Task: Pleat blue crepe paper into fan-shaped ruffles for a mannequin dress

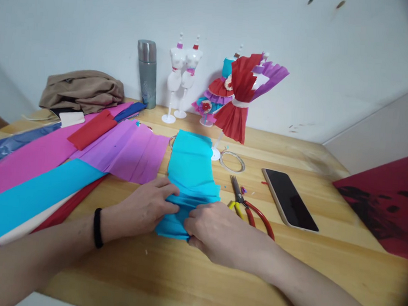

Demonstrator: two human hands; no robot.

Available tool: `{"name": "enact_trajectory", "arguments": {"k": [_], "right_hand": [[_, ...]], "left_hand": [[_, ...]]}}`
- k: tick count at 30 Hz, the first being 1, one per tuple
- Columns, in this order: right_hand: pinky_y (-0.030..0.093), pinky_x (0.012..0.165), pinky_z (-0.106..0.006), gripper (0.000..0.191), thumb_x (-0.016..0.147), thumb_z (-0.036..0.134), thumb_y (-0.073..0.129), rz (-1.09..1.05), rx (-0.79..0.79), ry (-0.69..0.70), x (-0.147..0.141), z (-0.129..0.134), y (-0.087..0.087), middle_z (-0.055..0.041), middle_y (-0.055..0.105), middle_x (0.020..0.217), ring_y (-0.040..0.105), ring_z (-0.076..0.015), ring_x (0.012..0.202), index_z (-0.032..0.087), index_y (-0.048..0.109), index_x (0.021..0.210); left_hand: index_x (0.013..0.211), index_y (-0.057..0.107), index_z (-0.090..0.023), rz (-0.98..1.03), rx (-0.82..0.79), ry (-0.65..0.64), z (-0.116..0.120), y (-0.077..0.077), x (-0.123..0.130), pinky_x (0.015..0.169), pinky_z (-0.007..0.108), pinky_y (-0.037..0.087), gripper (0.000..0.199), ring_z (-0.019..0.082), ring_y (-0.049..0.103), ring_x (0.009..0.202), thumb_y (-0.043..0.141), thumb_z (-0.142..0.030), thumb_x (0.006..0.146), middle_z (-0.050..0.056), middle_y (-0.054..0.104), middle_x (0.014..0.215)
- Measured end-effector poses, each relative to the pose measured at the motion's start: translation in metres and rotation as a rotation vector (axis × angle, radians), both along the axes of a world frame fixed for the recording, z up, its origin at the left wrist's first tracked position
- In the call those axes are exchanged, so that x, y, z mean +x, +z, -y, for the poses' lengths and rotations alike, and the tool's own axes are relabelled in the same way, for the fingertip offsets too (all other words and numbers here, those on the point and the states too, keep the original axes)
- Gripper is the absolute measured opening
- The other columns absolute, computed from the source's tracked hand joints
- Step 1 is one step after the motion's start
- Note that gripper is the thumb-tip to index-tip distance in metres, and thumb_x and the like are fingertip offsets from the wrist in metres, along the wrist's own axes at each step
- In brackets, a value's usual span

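Observation:
A bright blue strip of crepe paper (191, 159) lies on the table in front of me, gathered into crosswise folds at its near end. My left hand (150, 203) grips the left edge of those folds, thumb and fingers bent on the paper. From the right, my right hand (217, 229) is closed on the near part of the same strip, its fingertips partly hidden. Just beyond the right hand lie pliers (240, 200) with red and yellow handles. A small mannequin in red and purple pleated paper (238, 118) stands behind the strip.
Purple crepe paper (140, 152) and other coloured sheets spread across the left side. Bare mannequins (175, 70), a decorated one (221, 88), a thermos (147, 75) and brown cloth (83, 91) stand or lie at the back. A wire coil (232, 161) and phone (290, 200) lie right.

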State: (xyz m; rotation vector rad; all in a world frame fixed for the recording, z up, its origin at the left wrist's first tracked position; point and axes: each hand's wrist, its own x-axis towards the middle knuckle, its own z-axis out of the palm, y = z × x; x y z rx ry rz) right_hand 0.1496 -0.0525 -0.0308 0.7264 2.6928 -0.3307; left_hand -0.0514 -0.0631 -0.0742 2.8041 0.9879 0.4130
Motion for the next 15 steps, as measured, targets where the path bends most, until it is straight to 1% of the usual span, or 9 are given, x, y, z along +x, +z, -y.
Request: {"name": "enact_trajectory", "arguments": {"k": [3,6,8,10,12,15], "right_hand": [[0.023,0.052,-0.030,0.016,0.085,0.025,0.062,-0.047,0.034,-0.050,0.001,-0.001,-0.003,-0.0065,0.071,0.077,0.065,-0.0195,0.071,0.016,0.066,0.072],[0.021,0.052,-0.030,0.016,0.085,0.027,0.061,-0.096,0.074,-0.112,0.001,0.000,-0.008,-0.0060,0.071,0.078,0.064,-0.0195,0.069,0.017,0.065,0.073],[0.020,0.052,-0.030,0.014,0.084,0.026,0.062,-0.118,0.083,-0.144,0.002,0.000,-0.010,-0.0051,0.071,0.078,0.064,-0.0191,0.070,0.017,0.064,0.073],[0.020,0.053,-0.030,0.011,0.083,0.024,0.063,-0.130,0.071,-0.164,0.003,-0.001,-0.011,-0.0040,0.071,0.079,0.064,-0.0190,0.072,0.018,0.064,0.073],[0.020,0.054,-0.030,0.008,0.083,0.022,0.062,-0.147,0.057,-0.180,0.006,-0.003,-0.010,-0.0034,0.071,0.081,0.063,-0.0187,0.073,0.018,0.064,0.076],[0.021,0.055,-0.030,0.009,0.082,0.015,0.059,-0.175,0.049,-0.194,0.013,-0.008,-0.006,-0.0034,0.070,0.082,0.062,-0.0174,0.073,0.019,0.065,0.078]], "left_hand": [[0.079,0.067,-0.018,-0.012,0.023,0.031,-0.002,-0.004,-0.001,0.079,0.036,0.046,0.020,0.022,0.053,0.091,0.050,-0.009,0.085,0.010,0.061,0.101],[0.084,0.068,-0.018,-0.026,0.024,0.087,-0.002,-0.006,-0.002,0.077,0.036,0.046,0.021,0.022,0.053,0.090,0.049,-0.008,0.084,0.009,0.061,0.099],[0.086,0.068,-0.019,0.008,0.037,0.122,-0.002,-0.005,-0.003,0.077,0.035,0.046,0.024,0.022,0.053,0.091,0.048,-0.007,0.085,0.009,0.060,0.100],[0.088,0.068,-0.019,0.084,0.059,0.151,0.000,-0.001,-0.002,0.077,0.035,0.046,0.026,0.022,0.054,0.093,0.045,-0.006,0.085,0.009,0.061,0.102],[0.089,0.067,-0.019,0.164,0.043,0.155,0.004,0.006,-0.001,0.077,0.034,0.046,0.026,0.021,0.054,0.092,0.044,-0.008,0.086,0.008,0.061,0.103],[0.081,0.065,-0.019,0.174,-0.091,0.083,0.012,0.013,0.004,0.074,0.033,0.045,0.014,0.018,0.054,0.083,0.052,-0.023,0.086,0.006,0.063,0.092]]}}
